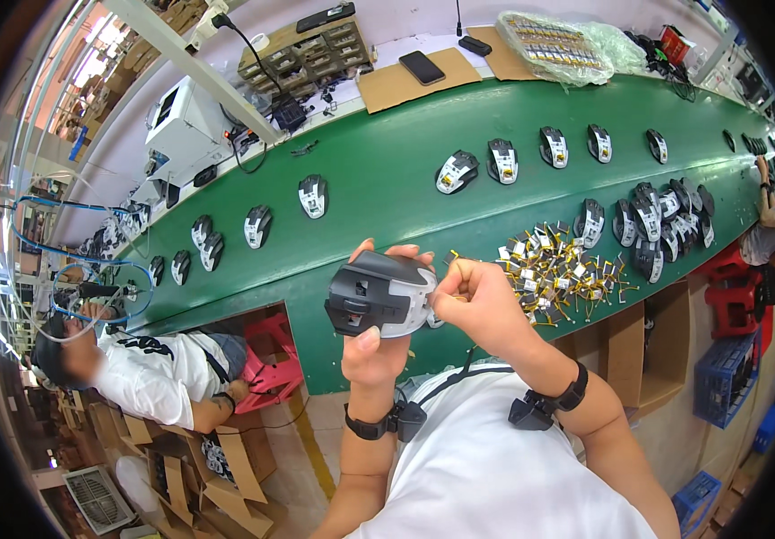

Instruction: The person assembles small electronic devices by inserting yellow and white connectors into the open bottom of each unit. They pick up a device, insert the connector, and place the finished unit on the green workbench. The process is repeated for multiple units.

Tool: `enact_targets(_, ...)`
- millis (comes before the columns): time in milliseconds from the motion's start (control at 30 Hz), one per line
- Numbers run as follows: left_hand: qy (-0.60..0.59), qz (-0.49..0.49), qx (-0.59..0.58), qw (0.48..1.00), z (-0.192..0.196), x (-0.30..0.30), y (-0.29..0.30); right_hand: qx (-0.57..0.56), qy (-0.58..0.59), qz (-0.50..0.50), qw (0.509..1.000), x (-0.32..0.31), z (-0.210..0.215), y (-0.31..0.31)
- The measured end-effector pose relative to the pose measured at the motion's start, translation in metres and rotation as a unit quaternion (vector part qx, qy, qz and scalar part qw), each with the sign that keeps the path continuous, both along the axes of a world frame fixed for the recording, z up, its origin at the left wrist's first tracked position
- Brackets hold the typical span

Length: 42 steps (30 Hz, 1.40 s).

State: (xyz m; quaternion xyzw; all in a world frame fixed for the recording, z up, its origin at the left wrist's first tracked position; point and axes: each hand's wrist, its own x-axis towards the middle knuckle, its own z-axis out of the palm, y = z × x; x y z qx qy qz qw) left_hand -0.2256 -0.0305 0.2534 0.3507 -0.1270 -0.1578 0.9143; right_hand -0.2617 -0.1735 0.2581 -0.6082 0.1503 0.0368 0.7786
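My left hand (375,359) holds a black and light-grey computer mouse (371,301), with its thumb on the near side and fingertips showing over the far side. A small square opening shows in its dark part. At the mouse's pale right end, my right hand (484,310) has thumb and index finger pinched together; what lies between them is too small to make out. Just right of my right hand lies a pile of small silvery batteries (560,274) with yellow ends and thin leads. Part of a pale piece shows beneath my right fingers.
Several similar mice (313,196) stand spaced along the green bench (387,162), and a cluster of them (661,216) sits at the right. A phone (422,67) lies on cardboard at the back. Co-workers sit left (158,373) and right (769,216). Cardboard boxes (661,346) stand below the bench.
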Motion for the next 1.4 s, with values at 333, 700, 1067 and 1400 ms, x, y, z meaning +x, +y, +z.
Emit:
enact_targets(333,-0.012,-0.006,-0.013,1.0,-0.001,-0.001,0.004,0.03,-0.007,0.005,1.0,0.0,0.001,-0.002)
enact_targets(700,0.011,-0.008,-0.022,1.0,0.0,-0.001,0.006,0.057,0.032,0.054,0.996,-0.005,-0.003,-0.007)
enact_targets(1067,0.012,-0.018,0.012,1.0,-0.009,-0.001,0.01,0.085,0.06,0.072,0.992,-0.007,-0.018,-0.004)
enact_targets(1400,0.083,-0.033,-0.044,0.995,-0.012,0.001,0.011,0.056,-0.084,-0.09,0.991,-0.005,-0.007,-0.02)
